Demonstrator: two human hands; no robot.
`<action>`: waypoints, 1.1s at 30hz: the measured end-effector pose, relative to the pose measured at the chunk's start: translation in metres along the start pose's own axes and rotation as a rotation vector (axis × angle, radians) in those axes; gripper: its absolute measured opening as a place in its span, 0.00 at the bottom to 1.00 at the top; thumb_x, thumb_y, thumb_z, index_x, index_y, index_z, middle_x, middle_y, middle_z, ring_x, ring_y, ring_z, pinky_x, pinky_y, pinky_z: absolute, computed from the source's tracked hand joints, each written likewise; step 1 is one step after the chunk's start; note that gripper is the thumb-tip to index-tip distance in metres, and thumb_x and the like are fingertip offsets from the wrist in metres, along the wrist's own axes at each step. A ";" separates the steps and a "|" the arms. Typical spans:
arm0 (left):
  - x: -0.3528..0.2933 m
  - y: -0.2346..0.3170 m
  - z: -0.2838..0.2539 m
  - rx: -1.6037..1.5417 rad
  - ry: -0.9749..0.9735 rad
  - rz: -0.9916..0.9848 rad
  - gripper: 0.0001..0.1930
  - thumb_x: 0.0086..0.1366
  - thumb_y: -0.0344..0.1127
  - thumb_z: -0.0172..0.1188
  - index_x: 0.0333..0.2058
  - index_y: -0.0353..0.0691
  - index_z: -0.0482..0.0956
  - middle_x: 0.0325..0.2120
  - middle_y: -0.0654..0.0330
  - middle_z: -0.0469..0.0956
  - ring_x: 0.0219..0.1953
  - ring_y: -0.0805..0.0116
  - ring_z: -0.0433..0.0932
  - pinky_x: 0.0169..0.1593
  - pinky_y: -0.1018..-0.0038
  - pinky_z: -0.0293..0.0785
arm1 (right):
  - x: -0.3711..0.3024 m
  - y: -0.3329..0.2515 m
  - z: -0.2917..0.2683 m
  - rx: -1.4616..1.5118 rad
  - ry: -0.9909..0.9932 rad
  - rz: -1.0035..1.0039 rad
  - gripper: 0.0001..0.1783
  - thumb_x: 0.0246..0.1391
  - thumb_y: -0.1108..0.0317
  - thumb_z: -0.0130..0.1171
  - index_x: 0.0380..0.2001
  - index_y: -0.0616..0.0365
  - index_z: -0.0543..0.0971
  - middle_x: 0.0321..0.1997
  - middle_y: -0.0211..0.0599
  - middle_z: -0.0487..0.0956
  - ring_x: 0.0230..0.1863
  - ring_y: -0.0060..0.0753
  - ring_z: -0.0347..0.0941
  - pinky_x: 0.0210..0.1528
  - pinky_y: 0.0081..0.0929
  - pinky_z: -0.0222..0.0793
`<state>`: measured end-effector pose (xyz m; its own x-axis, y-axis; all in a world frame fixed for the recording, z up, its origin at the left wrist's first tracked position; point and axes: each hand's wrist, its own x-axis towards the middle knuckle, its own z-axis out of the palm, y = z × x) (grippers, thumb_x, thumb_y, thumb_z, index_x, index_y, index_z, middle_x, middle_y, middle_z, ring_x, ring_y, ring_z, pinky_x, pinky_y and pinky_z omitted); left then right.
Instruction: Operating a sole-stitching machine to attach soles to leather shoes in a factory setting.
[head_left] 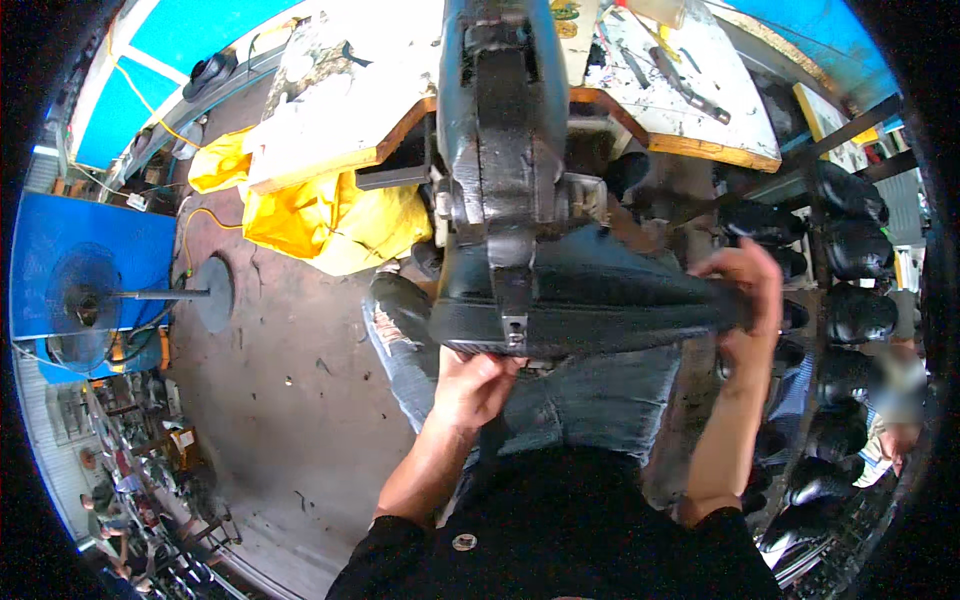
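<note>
A long black shoe [620, 305] lies crosswise in front of me, under the dark arm of a machine [505, 130]. A narrow metal part [514, 325] of the machine comes down over its broad left end. My left hand [475, 385] grips the near edge of that end, thumb on top, with some fingers hidden beneath. My right hand [748, 290] curls around the tapered right end, its fingers slightly blurred. The shoe's underside cannot be seen.
White worktables [350, 90] flank the machine, with tools [690, 85] on the right one. A yellow sheet [335, 225] hangs at the left. A standing fan [85, 300] is farther left. Racks of black shoes [860, 250] stand close on the right, with another person [890, 440] beyond.
</note>
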<state>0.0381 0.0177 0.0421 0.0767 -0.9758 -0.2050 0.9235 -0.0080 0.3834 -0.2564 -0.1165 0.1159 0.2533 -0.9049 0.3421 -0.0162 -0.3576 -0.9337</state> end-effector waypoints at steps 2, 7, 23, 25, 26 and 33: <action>0.001 -0.005 0.010 -0.003 0.110 0.026 0.33 0.57 0.33 0.74 0.58 0.35 0.70 0.51 0.52 0.78 0.51 0.55 0.80 0.55 0.57 0.79 | -0.028 0.041 0.010 0.468 0.353 0.533 0.36 0.50 0.66 0.66 0.63 0.58 0.68 0.55 0.43 0.78 0.57 0.43 0.75 0.57 0.37 0.73; -0.004 0.011 -0.025 0.322 0.148 -0.109 0.33 0.59 0.32 0.71 0.61 0.34 0.66 0.55 0.51 0.75 0.57 0.55 0.75 0.60 0.55 0.75 | -0.081 0.059 0.023 0.394 0.157 0.610 0.46 0.40 0.84 0.73 0.65 0.53 0.68 0.62 0.35 0.75 0.63 0.42 0.71 0.65 0.46 0.69; 0.029 0.059 0.082 1.643 -0.264 0.531 0.39 0.44 0.35 0.80 0.58 0.36 0.77 0.57 0.51 0.78 0.61 0.51 0.73 0.65 0.59 0.66 | -0.011 -0.001 0.112 0.103 -0.256 0.124 0.37 0.45 0.71 0.76 0.59 0.56 0.71 0.57 0.39 0.75 0.59 0.36 0.73 0.57 0.35 0.72; 0.030 0.067 0.082 1.639 -0.268 0.538 0.38 0.44 0.34 0.80 0.57 0.36 0.78 0.57 0.52 0.78 0.60 0.51 0.74 0.64 0.59 0.67 | -0.009 -0.002 0.117 0.069 -0.260 0.090 0.38 0.45 0.71 0.76 0.60 0.55 0.71 0.58 0.40 0.74 0.60 0.36 0.72 0.57 0.35 0.72; 0.029 0.070 0.082 1.634 -0.270 0.545 0.37 0.44 0.34 0.80 0.56 0.37 0.79 0.56 0.52 0.79 0.59 0.52 0.75 0.63 0.60 0.68 | -0.008 -0.004 0.123 0.111 -0.243 0.100 0.38 0.44 0.74 0.76 0.59 0.57 0.71 0.58 0.40 0.75 0.61 0.37 0.72 0.60 0.34 0.70; 0.027 0.071 0.056 1.439 -0.242 0.382 0.35 0.48 0.28 0.77 0.56 0.31 0.74 0.56 0.48 0.77 0.60 0.55 0.73 0.65 0.60 0.66 | 0.008 -0.018 0.124 -0.099 -0.320 0.048 0.36 0.44 0.73 0.76 0.58 0.57 0.73 0.54 0.41 0.77 0.56 0.42 0.74 0.58 0.35 0.70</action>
<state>0.0848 -0.0211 0.1148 0.0254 -0.9790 0.2025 -0.2942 0.1862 0.9374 -0.1341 -0.0883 0.1220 0.5403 -0.8085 0.2333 -0.1254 -0.3515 -0.9277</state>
